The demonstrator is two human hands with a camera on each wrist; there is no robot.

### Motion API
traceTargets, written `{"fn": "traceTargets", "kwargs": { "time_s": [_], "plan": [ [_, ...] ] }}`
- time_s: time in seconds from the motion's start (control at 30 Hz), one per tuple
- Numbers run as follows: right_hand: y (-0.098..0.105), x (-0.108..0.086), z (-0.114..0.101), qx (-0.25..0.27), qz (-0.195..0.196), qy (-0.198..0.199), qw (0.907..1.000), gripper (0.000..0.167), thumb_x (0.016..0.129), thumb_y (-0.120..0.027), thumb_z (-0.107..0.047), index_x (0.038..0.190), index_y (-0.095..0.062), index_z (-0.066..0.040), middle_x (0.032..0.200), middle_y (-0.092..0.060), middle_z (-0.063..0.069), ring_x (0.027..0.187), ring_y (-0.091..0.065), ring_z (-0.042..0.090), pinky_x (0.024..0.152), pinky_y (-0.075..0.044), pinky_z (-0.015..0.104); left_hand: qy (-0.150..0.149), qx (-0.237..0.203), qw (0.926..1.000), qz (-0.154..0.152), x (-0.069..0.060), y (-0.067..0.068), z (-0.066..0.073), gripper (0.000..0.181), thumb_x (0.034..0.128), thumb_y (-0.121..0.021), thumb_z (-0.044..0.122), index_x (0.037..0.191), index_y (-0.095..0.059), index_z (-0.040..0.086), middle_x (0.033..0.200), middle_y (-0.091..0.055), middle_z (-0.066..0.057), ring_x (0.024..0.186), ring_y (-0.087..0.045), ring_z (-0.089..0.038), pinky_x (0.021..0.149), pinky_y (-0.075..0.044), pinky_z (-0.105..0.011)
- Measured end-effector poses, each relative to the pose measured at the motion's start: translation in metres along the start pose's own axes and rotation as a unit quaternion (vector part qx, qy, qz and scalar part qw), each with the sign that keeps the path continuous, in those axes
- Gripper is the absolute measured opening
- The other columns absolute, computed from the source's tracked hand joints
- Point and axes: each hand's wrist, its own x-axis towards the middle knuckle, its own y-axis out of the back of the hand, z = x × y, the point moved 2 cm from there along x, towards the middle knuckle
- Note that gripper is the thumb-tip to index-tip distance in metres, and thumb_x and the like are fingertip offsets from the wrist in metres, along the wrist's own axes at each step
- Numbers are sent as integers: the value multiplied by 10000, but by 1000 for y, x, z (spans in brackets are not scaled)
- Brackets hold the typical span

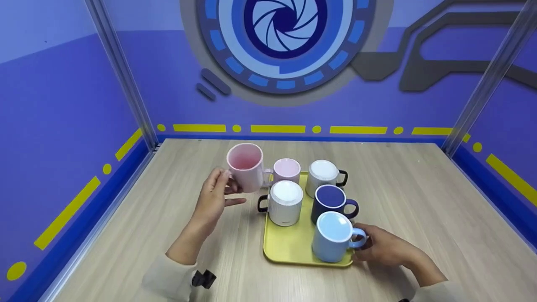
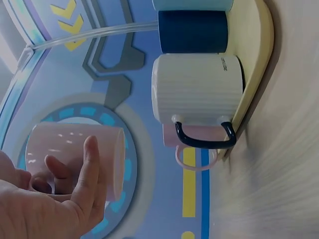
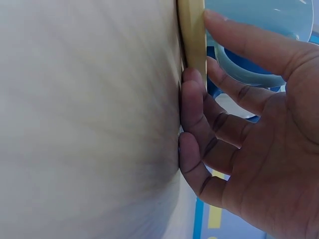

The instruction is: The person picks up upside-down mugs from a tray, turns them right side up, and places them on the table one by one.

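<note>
My left hand (image 1: 210, 200) holds a pale pink mug (image 1: 248, 178) at its left side, lifted above the table, its pink inside showing. A second pink mug (image 1: 287, 169) stands just right of it. My right hand (image 1: 385, 246) grips the front right edge of a yellow tray (image 1: 285, 248). In the right wrist view the thumb (image 3: 239, 37) lies on the rim and curled fingers reach its underside. Beside that hand a light blue mug (image 1: 329, 243) stands on the tray, handle toward the hand. Behind it is a dark blue mug (image 1: 322, 209).
Two white mugs with black handles stand on the tray with closed white tops: one ribbed mug (image 1: 285, 209) at the left, one mug (image 1: 321, 180) at the back. A wooden table (image 1: 138, 235) lies beneath. Printed blue panels (image 1: 268, 113) wall its back and sides.
</note>
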Motion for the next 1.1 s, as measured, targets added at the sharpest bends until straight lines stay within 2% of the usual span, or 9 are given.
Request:
{"fn": "traceTargets", "kwargs": {
  "time_s": [0.2, 0.4, 0.57, 0.9, 1.1],
  "plan": [
    [-1, 1, 1, 16, 40, 43, 10000, 493, 810, -833, -123, 1242, -601, -77, 1135, -637, 91, 1004, -550, 246, 827, -445, 251, 129, -220, 9989, 396, 8, 12, -6, 266, 1143, -354, 280, 1093, -463, 43, 1033, -535, -97, 1072, -634, -323, 857, -636, -459],
    [-1, 0, -1, -124, 146, 164, 9997, 473, 796, -837, -137, 1207, -610, -78, 1100, -645, 82, 986, -557, 231, 826, -440, 242, 256, -338, 9960, 782, 17, 25, -18, 279, 1145, -344, 280, 1105, -461, 30, 1076, -564, -98, 1123, -609, -315, 879, -632, -431],
    [-1, 0, -2, -142, 136, 215, 9996, 451, 782, -832, -124, 1179, -623, -84, 1093, -646, 75, 1005, -552, 236, 852, -432, 237, 383, -323, 9945, 917, 21, 36, -29, 283, 1146, -333, 273, 1169, -468, 25, 1108, -567, -103, 1166, -596, -338, 906, -625, -419],
    [-2, 1, -1, 145, 45, 160, 9998, 526, 789, -822, -89, 1272, -614, -68, 1170, -652, 88, 1071, -553, 257, 902, -437, 233, 774, -285, 9889, 1232, 27, 56, -47, 311, 1146, -312, 287, 1242, -455, 28, 1188, -553, -132, 1188, -553, -325, 979, -595, -425],
    [-3, 1, 0, 139, 57, 113, 9998, 500, 790, -819, -90, 1248, -618, -75, 1158, -651, 83, 1057, -551, 251, 895, -437, 249, 992, -348, 9845, 1402, 31, 65, -57, 307, 1148, -310, 269, 1253, -445, 14, 1183, -558, -133, 1184, -554, -307, 1041, -551, -484]
  ]
}}
